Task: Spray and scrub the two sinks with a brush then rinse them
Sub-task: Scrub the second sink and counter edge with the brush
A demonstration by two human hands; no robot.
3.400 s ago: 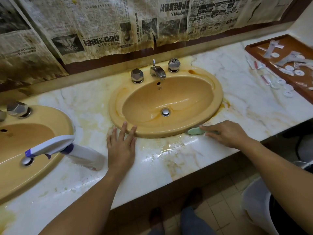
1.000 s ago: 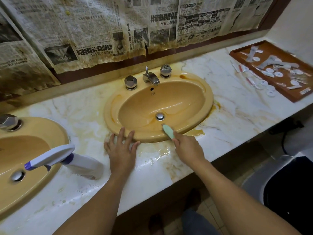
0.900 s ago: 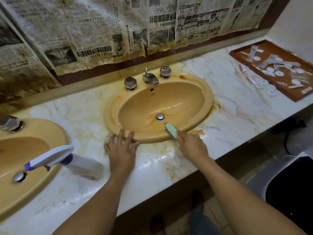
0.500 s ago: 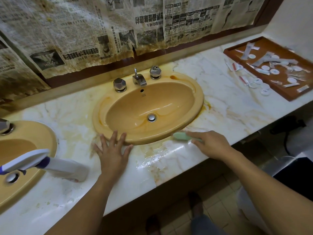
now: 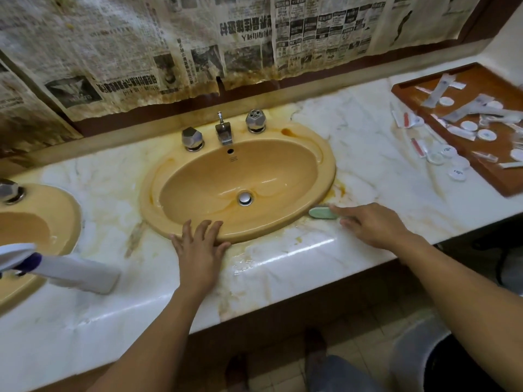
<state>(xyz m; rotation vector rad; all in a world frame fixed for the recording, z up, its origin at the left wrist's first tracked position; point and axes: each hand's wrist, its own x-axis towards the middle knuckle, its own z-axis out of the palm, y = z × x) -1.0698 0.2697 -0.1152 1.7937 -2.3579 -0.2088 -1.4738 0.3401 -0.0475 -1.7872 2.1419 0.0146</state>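
Two sinks stood there: centre sink point(image 5: 327, 165), left-edge sink point(image 5: 65, 209). The right hand point(image 5: 373, 224) pinched one brush point(image 5: 321, 213) in its grip; the left hand point(image 5: 199, 244) lay spread.

Left hand point(image 5: 201, 244) lies flat; right hand point(image 5: 373, 224) seemingly curled, gripping.

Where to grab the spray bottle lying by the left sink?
Probably from above, round the white body of the spray bottle near its neck: it lies on its side on the counter, trigger head over the left sink, long side exposed.
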